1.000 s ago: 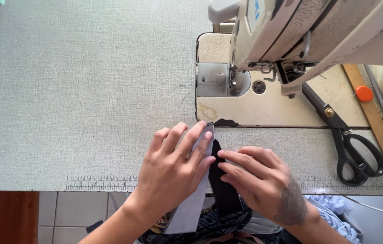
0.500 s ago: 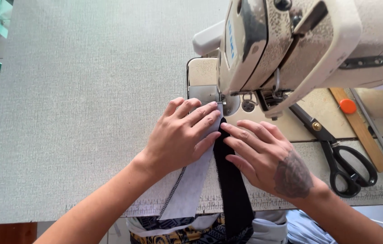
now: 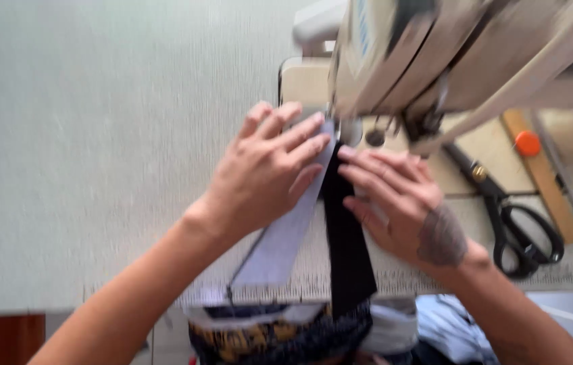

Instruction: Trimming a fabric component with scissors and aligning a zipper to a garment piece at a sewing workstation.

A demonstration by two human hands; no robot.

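Observation:
My left hand (image 3: 266,169) lies flat, fingers spread, on a pale grey fabric strip (image 3: 280,236). My right hand (image 3: 394,196) presses flat beside it on a black fabric strip (image 3: 347,250). Both strips run from the table's front edge up toward the needle area under the cream sewing machine (image 3: 449,54). The fingertips of both hands sit just short of the machine's head. The frame is motion-blurred, so the needle itself is unclear.
Black-handled scissors (image 3: 516,223) lie on the machine bed to the right, next to a wooden ruler (image 3: 543,176) with an orange knob (image 3: 527,143). The grey table top (image 3: 97,135) stretches to the left. More fabric hangs in my lap (image 3: 280,334).
Both hands have slid the two strips away from me, from near the table's front edge up to the machine's needle area. The view has closed in on the machine.

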